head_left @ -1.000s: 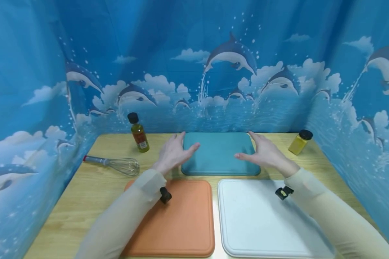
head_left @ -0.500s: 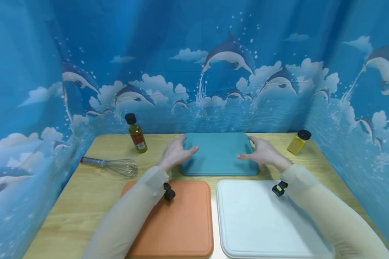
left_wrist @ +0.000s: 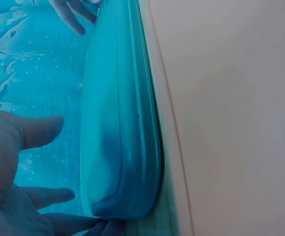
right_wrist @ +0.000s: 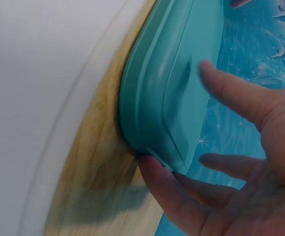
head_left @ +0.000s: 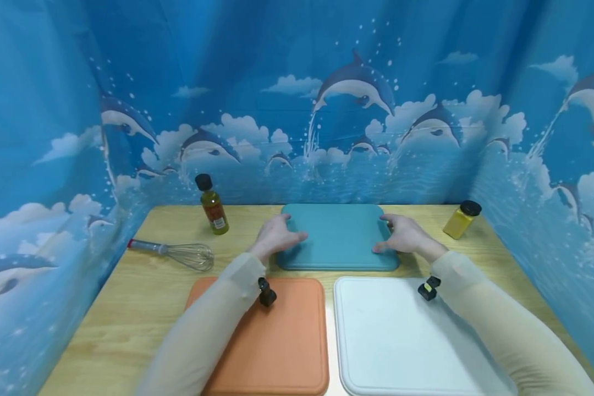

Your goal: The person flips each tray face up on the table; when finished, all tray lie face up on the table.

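A teal rounded rectangular case (head_left: 336,236) with a flat top and a rimmed edge lies at the back of the wooden table. My left hand (head_left: 275,234) is at its left end, fingers down at the side and thumb held over the top. At the opposite end is my right hand (head_left: 406,235). In the right wrist view, the fingertips (right_wrist: 152,164) meet the teal case's corner while the thumb (right_wrist: 231,91) hovers apart from its top. The left wrist view has the left thumb (left_wrist: 42,132) likewise off the surface, with lower fingers close to the end.
An orange panel (head_left: 282,341) and a white panel (head_left: 411,335) lie side by side in front, under the forearms. At left are a whisk (head_left: 188,255) and a dark-capped bottle (head_left: 214,212). A yellow jar (head_left: 457,223) stands at right. A dolphin-print curtain (head_left: 297,82) encloses the table.
Both hands have lowered toward the ends of the teal case, fingers bending down at its sides. The right thumb has drawn back toward the edge. The case stays in place.
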The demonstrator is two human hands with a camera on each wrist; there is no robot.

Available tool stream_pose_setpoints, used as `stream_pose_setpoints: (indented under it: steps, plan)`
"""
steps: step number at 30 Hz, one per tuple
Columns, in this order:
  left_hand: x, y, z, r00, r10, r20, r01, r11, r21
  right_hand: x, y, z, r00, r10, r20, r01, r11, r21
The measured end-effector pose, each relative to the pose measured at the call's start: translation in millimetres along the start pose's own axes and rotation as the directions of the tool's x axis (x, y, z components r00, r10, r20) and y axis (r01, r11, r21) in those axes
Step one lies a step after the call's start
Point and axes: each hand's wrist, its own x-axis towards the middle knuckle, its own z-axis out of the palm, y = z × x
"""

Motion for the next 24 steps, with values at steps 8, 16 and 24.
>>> stream_pose_setpoints:
  steps: [8, 16, 24]
  plan:
    - [6.1, 0.6, -6.1, 0.999, 0.004, 0.047, 0.0, 0.996, -0.087, -2.8, 1.7, -4.2, 1.0, 0.0, -0.011, 0.0, 1.0, 0.029]
    - [21.3, -18.7, -22.6, 0.993, -0.037, 0.109, 0.071, 0.941, -0.332, -0.1, 4.2, -5.5, 1.0, -0.018, 0.009, 0.018, 0.999, 0.04]
    - [14.5, -15.5, -47.3, 0.995, 0.019, 0.095, 0.023, 0.905, -0.424, 3.7, 7.2, -4.0, 0.999, 0.003, 0.055, -0.011, 0.989, 0.15]
